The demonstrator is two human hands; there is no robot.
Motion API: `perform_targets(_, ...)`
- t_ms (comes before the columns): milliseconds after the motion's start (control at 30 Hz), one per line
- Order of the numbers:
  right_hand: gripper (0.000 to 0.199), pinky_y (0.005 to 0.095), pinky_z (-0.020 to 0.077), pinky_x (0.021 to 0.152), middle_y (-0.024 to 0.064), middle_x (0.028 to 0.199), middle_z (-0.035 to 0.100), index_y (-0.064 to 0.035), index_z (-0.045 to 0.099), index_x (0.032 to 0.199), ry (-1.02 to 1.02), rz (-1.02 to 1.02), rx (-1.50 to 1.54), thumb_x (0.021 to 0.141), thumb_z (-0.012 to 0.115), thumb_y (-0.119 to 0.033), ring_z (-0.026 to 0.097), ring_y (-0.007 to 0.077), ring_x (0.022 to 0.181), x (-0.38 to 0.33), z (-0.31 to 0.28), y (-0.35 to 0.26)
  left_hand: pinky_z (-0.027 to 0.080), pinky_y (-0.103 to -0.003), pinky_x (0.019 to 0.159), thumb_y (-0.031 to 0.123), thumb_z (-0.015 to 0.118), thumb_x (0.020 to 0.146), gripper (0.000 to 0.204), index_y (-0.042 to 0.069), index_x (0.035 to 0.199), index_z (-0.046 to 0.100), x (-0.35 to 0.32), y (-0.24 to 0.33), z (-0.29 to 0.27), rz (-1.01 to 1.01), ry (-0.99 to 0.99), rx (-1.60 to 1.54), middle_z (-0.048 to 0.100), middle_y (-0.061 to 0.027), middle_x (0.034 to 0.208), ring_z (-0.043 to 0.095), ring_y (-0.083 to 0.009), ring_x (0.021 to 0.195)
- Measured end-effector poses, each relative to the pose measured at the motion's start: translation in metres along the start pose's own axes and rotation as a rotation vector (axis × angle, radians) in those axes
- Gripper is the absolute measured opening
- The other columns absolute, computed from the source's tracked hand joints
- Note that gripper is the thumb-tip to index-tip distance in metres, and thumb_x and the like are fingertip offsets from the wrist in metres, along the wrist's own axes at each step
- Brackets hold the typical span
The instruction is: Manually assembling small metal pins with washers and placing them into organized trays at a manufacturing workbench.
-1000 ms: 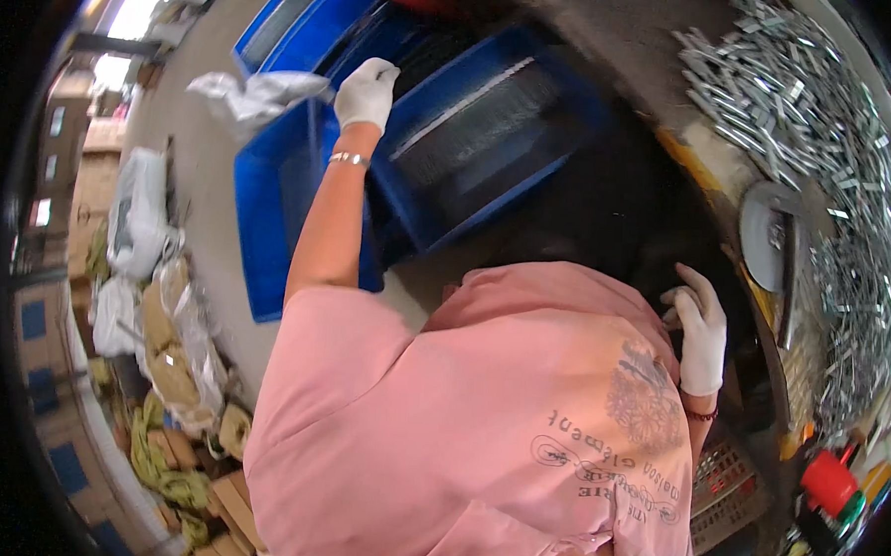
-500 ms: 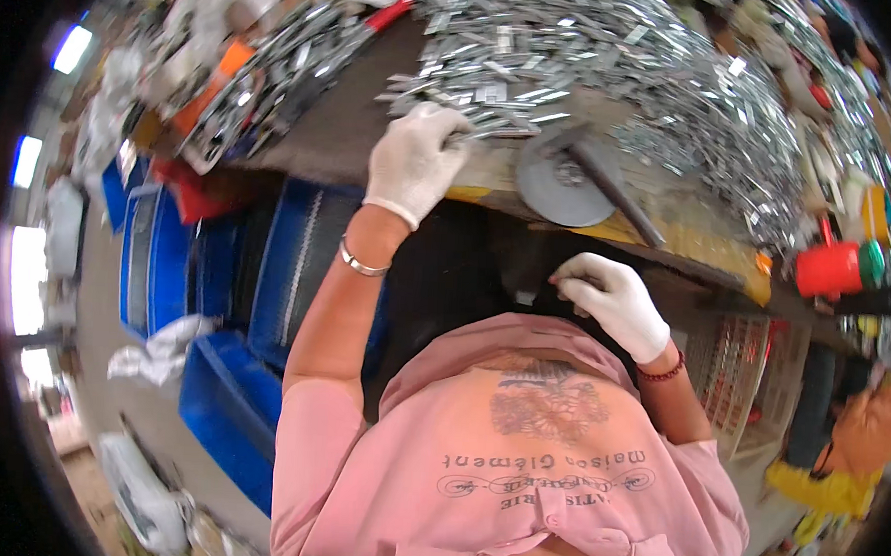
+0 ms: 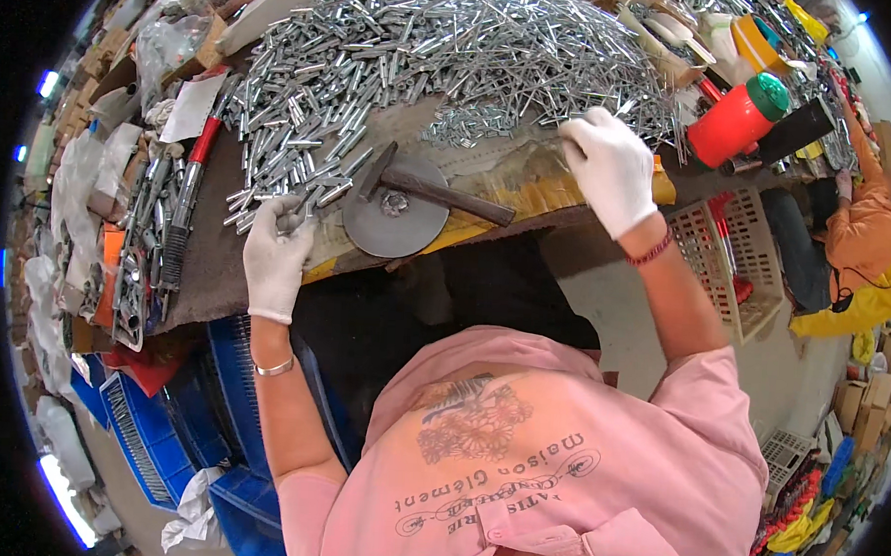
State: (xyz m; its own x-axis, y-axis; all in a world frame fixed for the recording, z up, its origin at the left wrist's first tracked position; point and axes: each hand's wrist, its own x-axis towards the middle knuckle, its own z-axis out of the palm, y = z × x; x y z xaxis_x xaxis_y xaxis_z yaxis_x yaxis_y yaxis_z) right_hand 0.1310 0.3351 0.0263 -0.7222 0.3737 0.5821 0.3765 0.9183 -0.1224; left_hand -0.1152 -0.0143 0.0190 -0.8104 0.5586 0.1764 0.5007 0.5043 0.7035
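My left hand [image 3: 275, 259], in a white knit glove, is at the bench's front edge against the nearest short metal tubes [image 3: 316, 178]. Its fingers are curled together, and whatever they pinch is hidden. My right hand [image 3: 614, 176], gloved too, reaches to the front of a heap of thin metal pins [image 3: 564, 60]. Those fingers are bent and closed, their tips partly hidden by the hand itself. Between the hands a hammer [image 3: 439, 190] lies across a round grey metal disc [image 3: 393, 226]. A small patch of tiny metal pieces [image 3: 467, 125] sits behind it.
A red cylinder with a green cap [image 3: 736, 122] stands at the bench's right. Tools [image 3: 186, 197] lie at the left, with blue bins [image 3: 145, 439] below. A cream plastic crate [image 3: 754, 262] is under the right side. Another person [image 3: 865, 232] in orange is at far right.
The view has turned, showing more of the bench. My right hand has risen from near my lap to the pins. My left hand stays by the metal parts, now at the tubes' front edge.
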Motion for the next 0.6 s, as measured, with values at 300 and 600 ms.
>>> perform_targets(300,0.008,0.0442,0.0581,0.079,0.0068,0.096,0.062,-0.0134,0.069,0.087,-0.105,-0.233,-0.276,0.083,0.074,-0.009,0.069,0.0291,0.093,0.041,0.044,0.025,0.048,-0.019,0.054,0.012,0.067,0.103,0.03,0.002,0.13,0.063,-0.036,0.044,0.011,-0.307,-0.205,-0.821,0.071,-0.0049,0.095,0.065,-0.007,0.069)
perform_targets(600,0.008,0.0408,0.0585,0.074,0.0098,0.092,0.069,-0.0087,0.073,0.094,-0.112,-0.153,-0.013,0.09,0.078,-0.014,0.073,0.0326,0.085,0.034,0.009,0.003,0.05,-0.021,0.063,0.005,0.075,0.098,0.02,0.002,0.117,0.069,-0.034,0.057,0.032,-0.233,-0.21,-0.556,0.073,-0.0022,0.102,0.064,-0.0045,0.078)
